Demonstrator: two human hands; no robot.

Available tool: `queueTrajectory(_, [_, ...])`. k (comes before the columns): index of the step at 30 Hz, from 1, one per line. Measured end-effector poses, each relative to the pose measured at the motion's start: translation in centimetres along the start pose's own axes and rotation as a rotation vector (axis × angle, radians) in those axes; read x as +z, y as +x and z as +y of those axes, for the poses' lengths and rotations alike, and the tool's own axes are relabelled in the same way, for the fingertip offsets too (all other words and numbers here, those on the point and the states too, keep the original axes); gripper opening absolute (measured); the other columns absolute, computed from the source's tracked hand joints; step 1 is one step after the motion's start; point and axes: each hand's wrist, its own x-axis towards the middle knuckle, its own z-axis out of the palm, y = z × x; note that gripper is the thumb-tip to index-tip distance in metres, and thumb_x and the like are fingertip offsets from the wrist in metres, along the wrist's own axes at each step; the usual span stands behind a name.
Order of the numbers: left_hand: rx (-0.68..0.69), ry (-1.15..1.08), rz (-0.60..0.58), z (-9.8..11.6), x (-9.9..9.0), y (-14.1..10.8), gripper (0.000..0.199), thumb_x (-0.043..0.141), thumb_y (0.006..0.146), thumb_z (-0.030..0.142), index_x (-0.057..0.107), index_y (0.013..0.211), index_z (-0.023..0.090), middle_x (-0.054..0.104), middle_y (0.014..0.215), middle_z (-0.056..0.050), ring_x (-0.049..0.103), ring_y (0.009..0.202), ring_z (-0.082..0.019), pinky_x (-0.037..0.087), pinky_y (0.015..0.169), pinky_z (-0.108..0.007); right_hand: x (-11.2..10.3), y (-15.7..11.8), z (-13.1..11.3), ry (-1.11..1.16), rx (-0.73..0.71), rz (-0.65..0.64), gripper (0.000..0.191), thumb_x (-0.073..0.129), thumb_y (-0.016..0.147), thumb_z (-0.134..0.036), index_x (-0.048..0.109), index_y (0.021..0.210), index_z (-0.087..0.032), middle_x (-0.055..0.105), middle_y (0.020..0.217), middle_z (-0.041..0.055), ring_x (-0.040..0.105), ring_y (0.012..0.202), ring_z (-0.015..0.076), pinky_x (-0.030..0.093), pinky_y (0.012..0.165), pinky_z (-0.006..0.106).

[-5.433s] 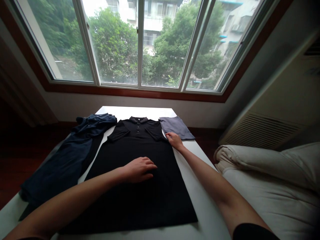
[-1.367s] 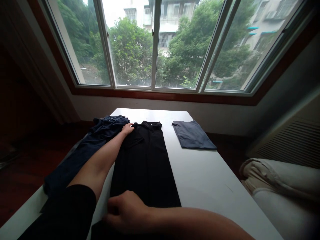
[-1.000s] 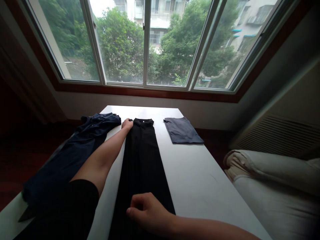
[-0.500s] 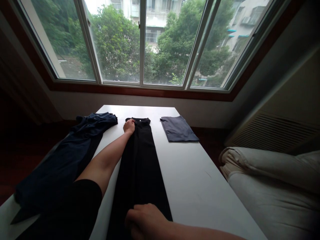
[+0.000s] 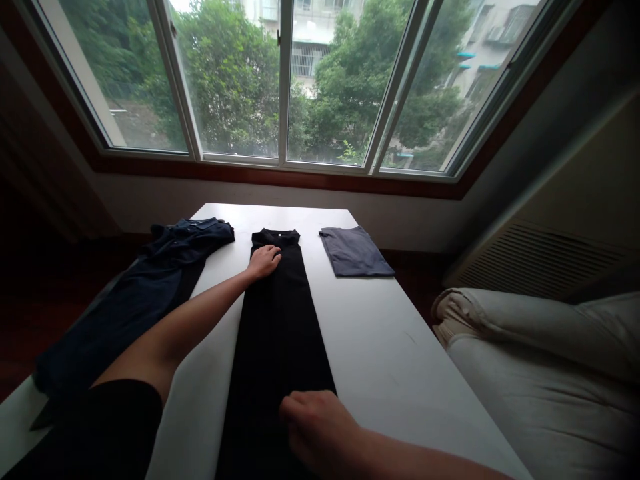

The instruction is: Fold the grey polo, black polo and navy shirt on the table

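A pair of black trousers (image 5: 273, 333) lies stretched lengthwise down the white table (image 5: 380, 347), waistband and small label at the far end. Just below that waistband, my left hand (image 5: 265, 261) rests flat on the cloth with its fingers extended. Closer to me, my right hand (image 5: 320, 427) is closed, its fingers curled on the lower part of the trousers; the fingertips are hidden. To the left lies a dark blue garment (image 5: 135, 300), loosely spread and creased. A folded grey garment (image 5: 356, 252) sits flat at the far right of the table.
Beyond the table's far edge are a wall and a wide window (image 5: 280, 167). A pale padded seat (image 5: 540, 373) stands close along the right side. The blue garment reaches over the table's left edge.
My left hand has left the waistband edge, moved slightly right and nearer, and flattened on the cloth. My right hand has shifted right, still closed. The trousers' front looks smoother.
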Motion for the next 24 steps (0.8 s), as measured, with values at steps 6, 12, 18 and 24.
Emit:
queueTrajectory(6, [0.088, 0.074, -0.137, -2.2, -0.1, -2.7, 0.048, 0.049, 0.101, 0.033, 0.063, 0.144, 0.019, 0.051, 0.158, -0.012, 0.042, 0.148, -0.029, 0.030, 0.125, -0.042, 1.0, 0.3, 0.0, -0.109, -0.228, 0.146, 0.022, 0.063, 0.100, -0.037, 0.067, 0.114, -0.021, 0.068, 0.122, 0.0117, 0.062, 0.112, 0.0262, 0.050, 0.093, 0.036])
queueTrajectory(12, [-0.149, 0.135, -0.140, -2.2, -0.4, -3.6, 0.064, 0.039, 0.107, 0.054, 0.042, 0.161, 0.019, 0.038, 0.168, -0.015, 0.030, 0.155, -0.036, 0.022, 0.125, -0.059, -0.3, -1.0, 0.0, 0.017, -0.360, 0.062, 0.054, 0.055, 0.106, -0.051, 0.050, 0.154, -0.025, 0.038, 0.167, 0.0155, 0.034, 0.155, 0.0315, 0.028, 0.126, 0.053])
queueTrajectory(18, [0.000, 0.093, 0.004, 3.2, -1.2, -7.7, 0.059, 0.038, 0.109, 0.048, 0.049, 0.157, 0.016, 0.043, 0.164, -0.015, 0.036, 0.153, -0.031, 0.023, 0.127, -0.051, -1.2, -2.3, 3.0, 0.080, -0.370, 0.144, 0.039, 0.061, 0.102, -0.029, 0.063, 0.140, -0.024, 0.056, 0.154, 0.0119, 0.050, 0.144, 0.0261, 0.038, 0.123, 0.046])
queueTrajectory(24, [0.166, 0.027, -0.236, 7.3, -1.5, -15.1, 0.071, 0.038, 0.107, 0.062, 0.033, 0.167, 0.025, 0.024, 0.174, -0.012, 0.019, 0.161, -0.032, 0.018, 0.128, -0.055, -2.9, -5.0, 7.7, -0.001, -0.269, 0.205, 0.046, 0.057, 0.084, -0.006, 0.067, 0.126, -0.021, 0.060, 0.148, 0.0129, 0.052, 0.141, 0.0278, 0.045, 0.116, 0.049])
